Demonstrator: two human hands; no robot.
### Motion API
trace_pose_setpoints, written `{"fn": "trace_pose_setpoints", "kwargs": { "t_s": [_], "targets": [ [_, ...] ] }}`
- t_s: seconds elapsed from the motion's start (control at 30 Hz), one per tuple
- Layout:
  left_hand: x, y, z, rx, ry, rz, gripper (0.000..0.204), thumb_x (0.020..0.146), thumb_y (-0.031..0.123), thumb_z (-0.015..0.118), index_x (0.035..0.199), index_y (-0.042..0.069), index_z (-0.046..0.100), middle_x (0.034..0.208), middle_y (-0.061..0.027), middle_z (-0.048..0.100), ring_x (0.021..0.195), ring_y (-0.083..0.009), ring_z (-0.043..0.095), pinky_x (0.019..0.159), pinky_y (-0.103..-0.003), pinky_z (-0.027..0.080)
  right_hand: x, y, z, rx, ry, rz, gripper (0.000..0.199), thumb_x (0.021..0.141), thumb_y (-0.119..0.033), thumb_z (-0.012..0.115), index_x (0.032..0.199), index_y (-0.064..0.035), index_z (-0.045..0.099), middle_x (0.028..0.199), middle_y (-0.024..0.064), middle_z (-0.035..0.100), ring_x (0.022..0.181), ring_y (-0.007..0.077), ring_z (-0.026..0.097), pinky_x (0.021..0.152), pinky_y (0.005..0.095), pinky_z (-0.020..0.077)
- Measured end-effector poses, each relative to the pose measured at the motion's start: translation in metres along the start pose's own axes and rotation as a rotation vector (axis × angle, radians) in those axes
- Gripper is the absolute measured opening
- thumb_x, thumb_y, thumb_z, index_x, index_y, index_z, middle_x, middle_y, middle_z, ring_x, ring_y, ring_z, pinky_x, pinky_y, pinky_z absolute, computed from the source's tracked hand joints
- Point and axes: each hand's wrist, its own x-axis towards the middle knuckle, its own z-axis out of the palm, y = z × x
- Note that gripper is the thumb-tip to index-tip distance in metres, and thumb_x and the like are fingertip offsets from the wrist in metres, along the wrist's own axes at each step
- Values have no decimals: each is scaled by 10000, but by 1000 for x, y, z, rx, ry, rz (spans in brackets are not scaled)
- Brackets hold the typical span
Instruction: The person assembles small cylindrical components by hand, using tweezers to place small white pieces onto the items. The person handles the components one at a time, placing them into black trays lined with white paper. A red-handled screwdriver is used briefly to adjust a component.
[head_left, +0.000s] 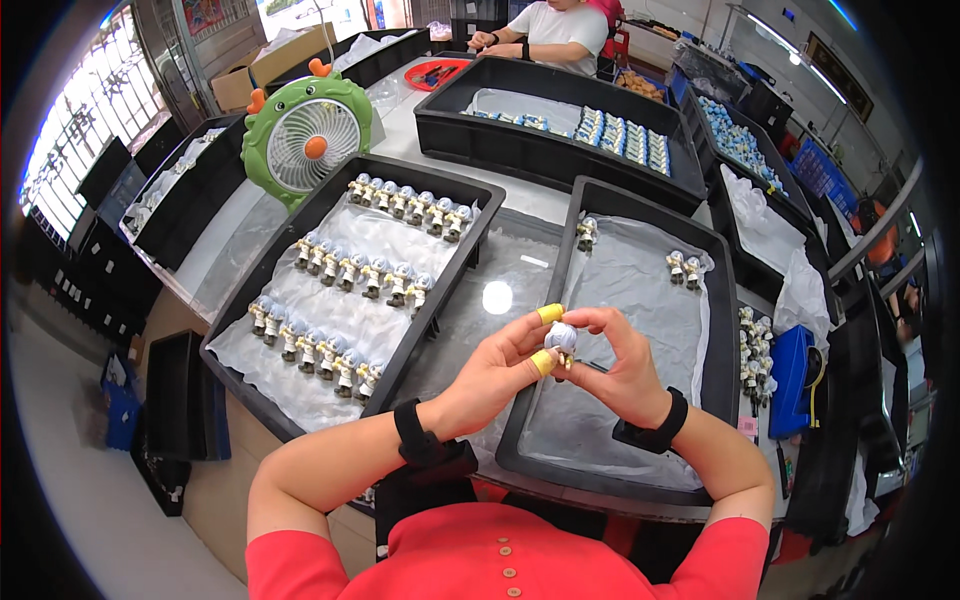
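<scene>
Left hand (497,368): your capped fingertips pinch the small figurine (561,338).
Right hand (622,368): grip closed on the same figurine.
Black tray (722,330): beneath; three figurines at 12 o'clock.

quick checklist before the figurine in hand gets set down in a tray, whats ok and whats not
1. Figurine held by both hands: ok, left hand and right hand both pinch it.
2. Yellow finger covers on the left thumb and forefinger: ok, both on.
3. Free space in the right tray: ok, only three figurines stand at its far end.
4. Left tray: ok, figurines upright in four rows, with gaps left.
5. Figurine's finish or defects: cannot tell, too small.
6. Green fan away from the hands: ok, it stands beyond the left tray.
</scene>
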Motion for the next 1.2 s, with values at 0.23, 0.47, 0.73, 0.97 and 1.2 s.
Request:
{"fn": "trace_pose_setpoints", "kwargs": {
  "t_s": [0.23, 0.47, 0.73, 0.97, 1.2],
  "targets": [
    [0, 7, 0, -149, -10, -19, 436, 974, 143, 450, 1376, 38, 316, 1254, -131, 504, 1178, -266, 525, 948, -360, 464, 3, -1, -2, -74, -93, -92, 768, 606, -215, 845, 1265, -90, 472, 1277, 113, 472, 1169, 301, 446, 1003, 409, 354],
    [-1, 14, 2, -290, -59, -104, 416, 1002, 215, 386, 1369, 30, 324, 1260, -140, 502, 1183, -334, 516, 934, -409, 472, 3, 0, -1, -70, -97, -137, 797, 605, -199, 844, 1290, -83, 455, 1309, 107, 464, 1202, 310, 429, 1021, 416, 349],
    [0, 7, -3, -287, -104, -68, 441, 990, 246, 435, 1359, 29, 329, 1275, -137, 489, 1183, -323, 518, 937, -404, 477, 3, 0, 1, -92, -86, -136, 760, 595, -161, 841, 1257, -90, 474, 1291, 105, 478, 1197, 311, 433, 1019, 414, 353],
    [-1, 5, -1, -178, -50, -65, 478, 950, 177, 531, 1350, 32, 313, 1252, -140, 496, 1181, -292, 523, 944, -384, 478, 3, 1, 3, -99, -68, -143, 740, 589, -146, 839, 1234, -90, 481, 1276, 105, 489, 1189, 313, 440, 1013, 422, 355],
    [-1, 4, -2, -198, -72, -73, 469, 957, 197, 520, 1347, 16, 330, 1241, -135, 507, 1173, -283, 531, 952, -388, 472, 2, -1, 3, -94, -58, -153, 726, 603, -146, 832, 1232, -86, 473, 1267, 110, 498, 1177, 314, 452, 1010, 424, 355]
  ]
}}
